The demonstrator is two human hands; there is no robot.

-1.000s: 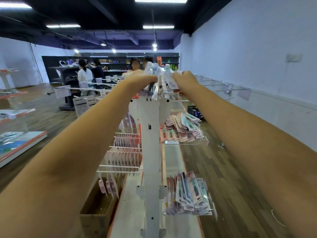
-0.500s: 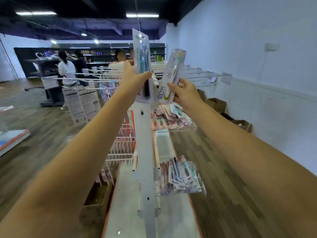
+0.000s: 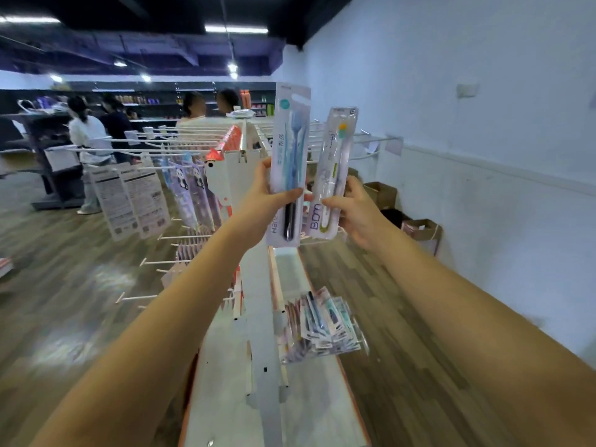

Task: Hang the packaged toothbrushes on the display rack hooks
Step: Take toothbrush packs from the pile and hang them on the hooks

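In the head view, the left hand gripped a blue toothbrush pack upright, thumb across its front. The right hand pinched a clear yellow-headed toothbrush pack just beside it. Both packs stood above the white display rack, off its hooks.

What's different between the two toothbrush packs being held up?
The blue toothbrush pack in the left hand looks taller and wider, and stands nearly upright. The clear toothbrush pack in the right hand looks narrower and leans to the right. The first shows a blue brush with a dark handle, the second a pale brush with a yellow-orange head. Both are gripped near the bottom and are not on a hook.
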